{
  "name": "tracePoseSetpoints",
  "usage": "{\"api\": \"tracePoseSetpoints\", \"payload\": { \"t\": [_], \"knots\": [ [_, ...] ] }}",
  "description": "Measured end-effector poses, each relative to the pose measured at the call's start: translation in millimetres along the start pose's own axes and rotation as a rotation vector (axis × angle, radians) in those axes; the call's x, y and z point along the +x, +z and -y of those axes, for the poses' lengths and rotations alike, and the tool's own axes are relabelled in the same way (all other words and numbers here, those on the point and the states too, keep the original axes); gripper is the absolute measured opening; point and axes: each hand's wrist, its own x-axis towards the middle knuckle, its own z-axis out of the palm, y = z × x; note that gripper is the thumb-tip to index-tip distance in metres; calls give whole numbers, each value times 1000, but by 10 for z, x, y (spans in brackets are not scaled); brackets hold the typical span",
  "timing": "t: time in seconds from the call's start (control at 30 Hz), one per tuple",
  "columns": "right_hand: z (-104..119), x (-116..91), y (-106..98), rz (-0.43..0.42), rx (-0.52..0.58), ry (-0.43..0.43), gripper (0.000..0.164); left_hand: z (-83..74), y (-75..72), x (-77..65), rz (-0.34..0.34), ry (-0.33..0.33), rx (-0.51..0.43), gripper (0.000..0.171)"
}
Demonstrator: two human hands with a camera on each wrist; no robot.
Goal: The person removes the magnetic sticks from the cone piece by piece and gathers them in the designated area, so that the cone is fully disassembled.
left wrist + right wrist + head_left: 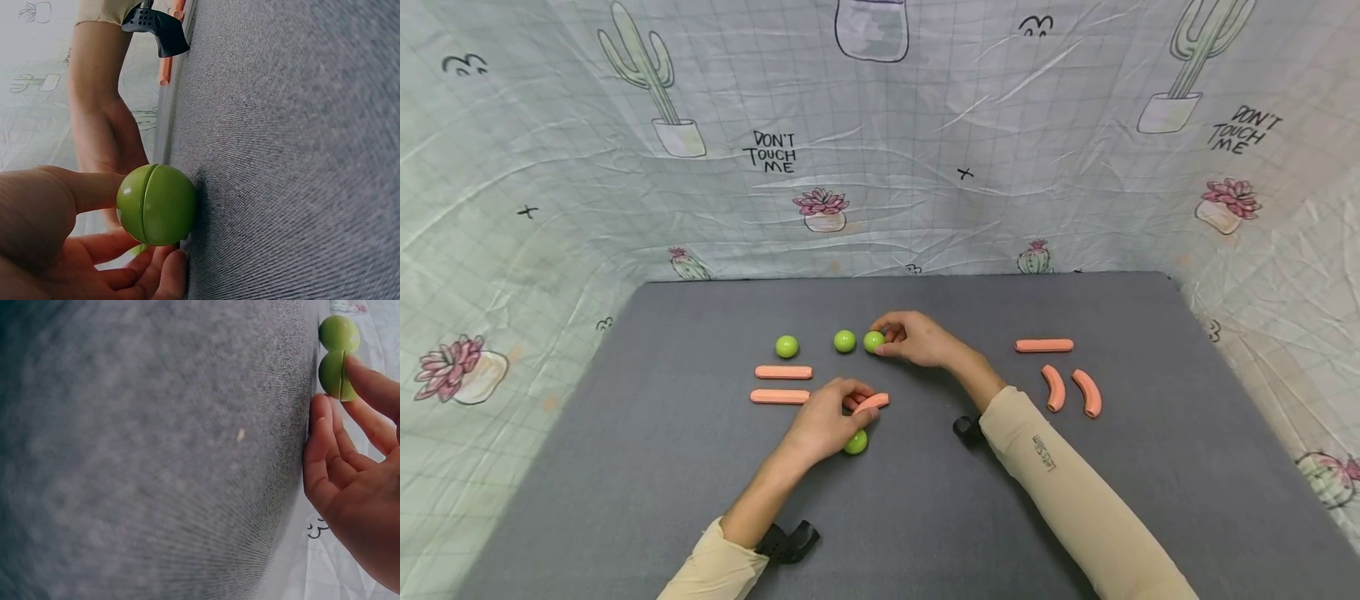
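Observation:
In the head view, my left hand (827, 423) holds a short orange rod (876, 401) between thumb and fingers, its near part hidden by them. Just below that thumb sits a green ball (855, 442) on the table; the left wrist view shows this ball (159, 205) large, with a seam around it. Farther back, my right hand (919, 338) pinches another green ball (873, 342) between thumb and fingertips. A second green ball (844, 341) stands a little to its left, and a third (787, 347) farther left.
Two straight orange rods (784, 372) lie left of my left hand, one partly behind it. To the right lie a straight orange rod (1043, 345) and two curved ones (1054, 388). A patterned cloth (880, 150) hangs behind the grey table (647, 400).

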Motion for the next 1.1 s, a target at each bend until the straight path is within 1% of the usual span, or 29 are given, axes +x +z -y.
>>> {"api": "tracePoseSetpoints", "payload": {
  "t": [0.23, 0.4, 0.53, 0.6, 0.7, 0.77, 0.93, 1.1],
  "knots": [
    [-5, -32, -9, 16, 2, 35, 40, -13, -15, -10, 21, -12, 1, 22],
    [14, -79, -19, 23, 26, 69, 54, -5, -46, -38, 46, -21, -14, 23],
    [28, -129, -33, 32, 41, 99, 62, -4, -79, -59, 67, -36, -31, 29],
    [23, -160, -49, 35, 36, 103, 63, -4, -91, -66, 88, -49, -63, 34],
    [8, -222, -66, 39, 30, 102, 63, -10, -108, -74, 119, -67, -104, 41],
    [-4, -269, -79, 42, 32, 98, 61, -15, -113, -77, 129, -76, -116, 45],
    [-27, -396, -92, 50, 22, 70, 52, -22, -111, -53, 119, -89, -70, 47],
    [-34, -534, -106, 67, 11, 49, 43, -21, -82, -8, 108, -77, -42, 42]
  ]
}}
